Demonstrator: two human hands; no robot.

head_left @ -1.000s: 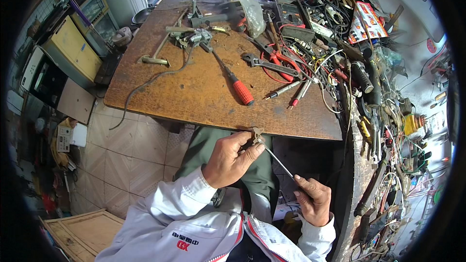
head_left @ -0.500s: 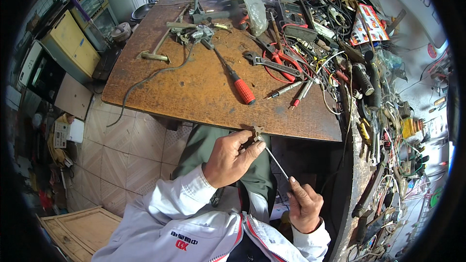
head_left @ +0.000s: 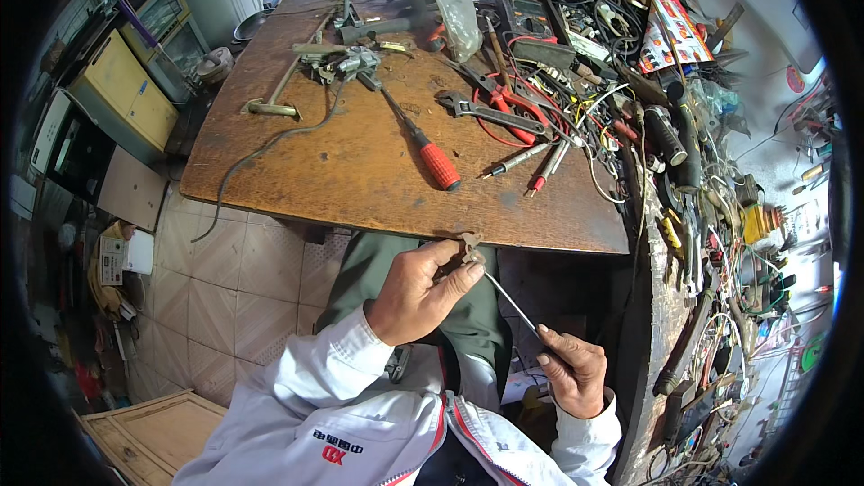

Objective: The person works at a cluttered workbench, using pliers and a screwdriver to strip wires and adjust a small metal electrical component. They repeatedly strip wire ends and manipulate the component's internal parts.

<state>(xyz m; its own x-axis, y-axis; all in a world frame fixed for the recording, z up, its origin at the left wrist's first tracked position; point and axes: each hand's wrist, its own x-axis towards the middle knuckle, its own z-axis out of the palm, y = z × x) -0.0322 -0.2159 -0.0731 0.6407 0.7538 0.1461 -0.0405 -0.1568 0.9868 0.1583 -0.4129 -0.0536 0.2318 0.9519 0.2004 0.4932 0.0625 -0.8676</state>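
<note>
My left hand (head_left: 418,290) pinches a small, tarnished metal part (head_left: 470,246) just below the front edge of the wooden table (head_left: 297,175). My right hand (head_left: 569,360) grips a thin metal tool (head_left: 513,302), whose shaft runs up to that part; its handle is hidden in my fingers. On the tabletop lie a screwdriver with a red grip (head_left: 437,164), an adjustable wrench (head_left: 486,112), red-handled pliers (head_left: 522,126) and two probes (head_left: 522,162). Farther back sit a grey metal assembly (head_left: 351,63) with a cord and a clear plastic bag (head_left: 454,18).
Tangled wires, tools and parts crowd the right of the table (head_left: 612,36) and a rough side bench (head_left: 657,306). A yellow cabinet (head_left: 135,81) stands at the left beside appliances. A wooden panel (head_left: 144,423) lies at the lower left above the tiled floor (head_left: 225,306).
The view has shifted slightly. My right hand went a little left along with the tool, then back to the right; both hands keep their grips on the part and tool.
</note>
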